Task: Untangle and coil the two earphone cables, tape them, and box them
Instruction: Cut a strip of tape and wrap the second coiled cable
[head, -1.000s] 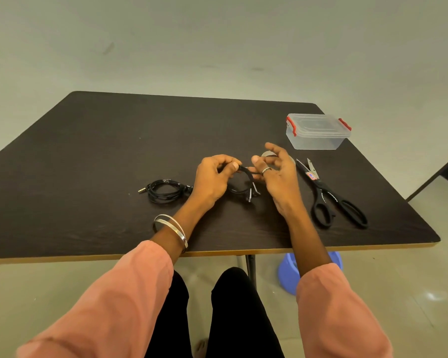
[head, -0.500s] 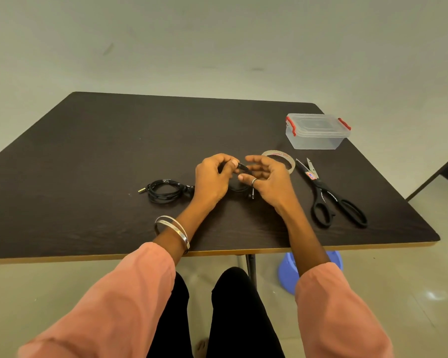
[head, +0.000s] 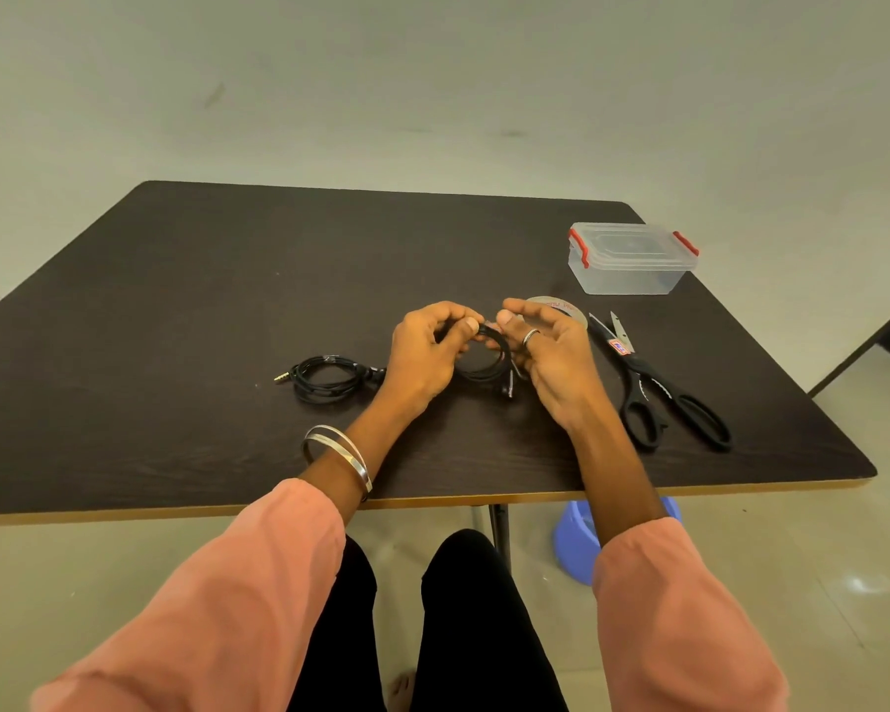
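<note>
At the far left of the working area we see the first coiled earphone cable (head: 327, 377) lying flat on the dark desk (head: 176, 300), its gold plug pointing left and its right end just beside our left wrist. A pair of silver bangles (head: 337, 452) sits on the left forearm above the pink sleeve (head: 217, 598).

Next, we hold the left hand (head: 425, 352) above the desk centre with its fingers curled; thumb and forefinger pinch the top of the second earphone cable (head: 486, 359). This cable forms a black loop between the two hands, and a short end with a small dark piece hangs from its right side toward the desk.

Our right hand (head: 553, 359), wearing a ring, meets the same loop from the other side. Its thumb and forefinger close on the cable just beside the left fingertips, while the remaining fingers are loosely curled behind the loop. Whether a strip of tape lies between the fingers we cannot tell.

Partly hidden behind the right hand, the tape roll (head: 566, 306) lies flat on the desk. To its right the black-handled scissors (head: 653, 382) lie with blades slightly parted, tips pointing away from us. At the far right corner stands the clear box (head: 630, 259), lid on, with red clips at both ends.
</note>
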`<action>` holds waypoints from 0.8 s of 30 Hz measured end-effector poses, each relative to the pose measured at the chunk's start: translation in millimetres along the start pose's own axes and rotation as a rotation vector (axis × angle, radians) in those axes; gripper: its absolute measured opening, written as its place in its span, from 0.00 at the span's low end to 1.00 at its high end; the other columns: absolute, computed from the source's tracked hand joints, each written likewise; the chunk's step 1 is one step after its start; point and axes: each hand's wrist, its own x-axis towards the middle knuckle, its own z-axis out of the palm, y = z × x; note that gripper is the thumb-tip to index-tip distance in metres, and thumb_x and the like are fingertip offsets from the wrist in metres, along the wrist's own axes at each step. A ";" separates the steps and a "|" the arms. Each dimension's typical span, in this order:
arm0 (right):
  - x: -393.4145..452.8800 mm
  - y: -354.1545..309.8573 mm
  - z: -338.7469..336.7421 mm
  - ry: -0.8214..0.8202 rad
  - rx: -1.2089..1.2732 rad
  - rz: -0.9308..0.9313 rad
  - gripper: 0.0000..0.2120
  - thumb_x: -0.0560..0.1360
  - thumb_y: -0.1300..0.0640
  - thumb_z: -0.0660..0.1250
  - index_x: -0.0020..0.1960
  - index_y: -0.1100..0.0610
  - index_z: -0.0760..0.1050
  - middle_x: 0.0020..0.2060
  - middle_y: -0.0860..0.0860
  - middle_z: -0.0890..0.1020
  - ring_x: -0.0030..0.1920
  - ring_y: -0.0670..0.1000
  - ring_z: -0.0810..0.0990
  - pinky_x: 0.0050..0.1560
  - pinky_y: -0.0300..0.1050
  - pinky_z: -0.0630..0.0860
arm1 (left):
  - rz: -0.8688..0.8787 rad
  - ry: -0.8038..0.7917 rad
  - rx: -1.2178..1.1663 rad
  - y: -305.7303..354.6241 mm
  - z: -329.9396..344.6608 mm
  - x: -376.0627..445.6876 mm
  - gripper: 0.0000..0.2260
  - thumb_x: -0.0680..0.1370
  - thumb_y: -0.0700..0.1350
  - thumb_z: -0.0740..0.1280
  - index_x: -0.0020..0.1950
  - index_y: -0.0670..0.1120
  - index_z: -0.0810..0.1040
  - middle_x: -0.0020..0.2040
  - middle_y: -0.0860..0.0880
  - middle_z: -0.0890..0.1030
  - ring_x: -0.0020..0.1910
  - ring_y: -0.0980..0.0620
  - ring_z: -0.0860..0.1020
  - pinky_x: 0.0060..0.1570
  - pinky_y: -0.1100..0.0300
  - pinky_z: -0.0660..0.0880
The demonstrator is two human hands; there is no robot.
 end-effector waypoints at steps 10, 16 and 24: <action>0.0 -3.3 0.6 0.055 0.014 -0.076 0.18 0.73 0.68 0.69 0.61 0.59 0.76 0.35 0.49 0.83 0.41 0.48 0.81 0.45 0.44 0.75 | 0.037 -0.004 0.072 0.1 2.0 -0.8 0.06 0.77 0.39 0.68 0.50 0.46 0.83 0.40 0.52 0.84 0.38 0.61 0.80 0.40 0.65 0.77; -2.7 -4.8 3.5 0.056 -0.194 -0.197 0.19 0.74 0.70 0.66 0.64 0.58 0.73 0.37 0.51 0.80 0.43 0.48 0.80 0.53 0.45 0.78 | 0.119 0.019 0.251 5.7 5.6 -3.3 0.05 0.77 0.41 0.69 0.49 0.44 0.84 0.38 0.55 0.82 0.34 0.66 0.77 0.41 0.70 0.74; -7.4 9.2 2.6 -0.011 -0.782 -0.615 0.25 0.70 0.68 0.69 0.64 0.50 0.73 0.42 0.44 0.81 0.50 0.48 0.75 0.54 0.53 0.73 | -0.101 0.081 0.086 6.0 3.8 -1.4 0.05 0.75 0.40 0.70 0.42 0.42 0.85 0.34 0.48 0.84 0.29 0.59 0.78 0.35 0.63 0.77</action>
